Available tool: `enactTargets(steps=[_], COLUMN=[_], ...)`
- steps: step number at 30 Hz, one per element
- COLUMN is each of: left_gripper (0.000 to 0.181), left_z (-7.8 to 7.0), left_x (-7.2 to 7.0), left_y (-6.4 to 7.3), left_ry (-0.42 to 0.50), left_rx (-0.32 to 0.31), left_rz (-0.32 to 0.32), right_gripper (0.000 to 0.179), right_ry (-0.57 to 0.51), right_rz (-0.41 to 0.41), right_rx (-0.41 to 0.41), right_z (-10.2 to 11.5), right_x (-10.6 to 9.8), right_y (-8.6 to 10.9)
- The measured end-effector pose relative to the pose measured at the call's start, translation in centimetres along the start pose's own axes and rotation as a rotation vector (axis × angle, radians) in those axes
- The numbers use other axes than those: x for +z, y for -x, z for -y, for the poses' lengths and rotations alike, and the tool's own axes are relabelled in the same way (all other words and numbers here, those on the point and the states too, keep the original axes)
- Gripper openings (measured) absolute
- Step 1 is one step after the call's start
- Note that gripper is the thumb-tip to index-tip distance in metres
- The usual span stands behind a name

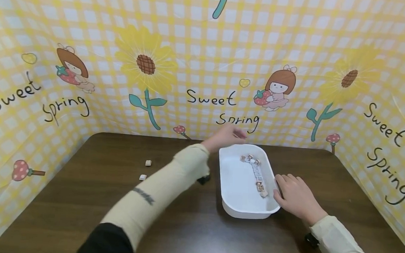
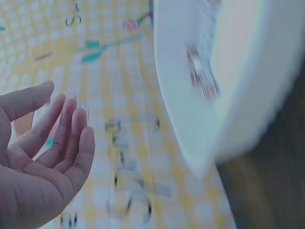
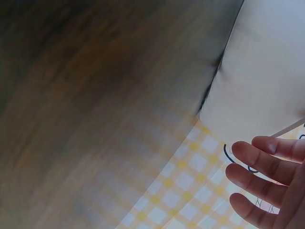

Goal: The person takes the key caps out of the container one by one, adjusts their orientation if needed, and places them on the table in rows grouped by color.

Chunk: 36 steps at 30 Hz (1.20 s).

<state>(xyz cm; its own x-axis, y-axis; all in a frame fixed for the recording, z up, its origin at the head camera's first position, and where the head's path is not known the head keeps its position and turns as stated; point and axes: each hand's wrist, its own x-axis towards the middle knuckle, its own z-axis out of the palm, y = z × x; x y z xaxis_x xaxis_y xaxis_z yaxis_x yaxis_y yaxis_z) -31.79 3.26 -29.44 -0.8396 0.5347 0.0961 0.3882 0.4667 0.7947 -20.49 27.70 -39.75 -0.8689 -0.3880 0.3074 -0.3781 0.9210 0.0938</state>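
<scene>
My left hand (image 1: 226, 137) hovers over the far end of a white tray (image 1: 235, 181), and in the left wrist view its fingers (image 2: 62, 143) are loosely bent with nothing between them. My right hand (image 1: 296, 196) rests with its fingertips at the tray's right rim; in the right wrist view its fingers (image 3: 262, 162) are spread beside the outer wall. Inside the tray, small square keycap-like pieces (image 1: 257, 173), white and brown, lie in a bent row along the right side.
Two more small pieces, one beige (image 1: 148, 163) and one white (image 1: 143, 177), lie on the dark wooden table (image 1: 64, 203) left of the left forearm. A yellow checked cloth (image 1: 200, 46) with printed flowers stands behind and at both sides.
</scene>
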Motion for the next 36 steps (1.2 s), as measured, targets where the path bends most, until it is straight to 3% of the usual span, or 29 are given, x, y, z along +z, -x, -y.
enactTargets(steps=[6,11,13,19,23,28,36], left_gripper=[0.018,0.011,0.010,0.010,0.008,0.004,0.005], left_z=[-1.2,0.0,0.7,2.4,3.3,3.9,4.2], left_x=[5.3,8.3,9.1,10.5,11.2,12.3,13.3], left_y=[-2.9,-3.6,-3.6,-3.8,-4.6,-5.1,-5.7], left_ry=[0.076,0.134,0.112,-0.118,-0.180,-0.214,-0.341], left_rx=[-0.102,-0.197,-0.241,-0.342,-0.391,-0.398,-0.367], left_rz=[-0.038,-0.114,-0.133,-0.103,-0.079,-0.075,-0.092], right_gripper=[0.035,0.033,0.032,0.031,0.033,0.033,0.033], right_ry=[-0.006,0.005,0.009,0.010,0.012,0.010,0.016], right_rz=[0.002,-0.014,-0.017,-0.010,-0.010,-0.006,-0.011], right_rx=[-0.007,-0.025,-0.029,-0.021,-0.019,-0.014,-0.018], right_z=[0.1,0.0,0.0,-0.1,-0.2,-0.3,-0.3], right_x=[0.1,0.3,0.4,0.2,0.1,0.1,0.2], right_y=[-0.3,-0.4,-0.4,-0.4,-0.3,-0.2,-0.1])
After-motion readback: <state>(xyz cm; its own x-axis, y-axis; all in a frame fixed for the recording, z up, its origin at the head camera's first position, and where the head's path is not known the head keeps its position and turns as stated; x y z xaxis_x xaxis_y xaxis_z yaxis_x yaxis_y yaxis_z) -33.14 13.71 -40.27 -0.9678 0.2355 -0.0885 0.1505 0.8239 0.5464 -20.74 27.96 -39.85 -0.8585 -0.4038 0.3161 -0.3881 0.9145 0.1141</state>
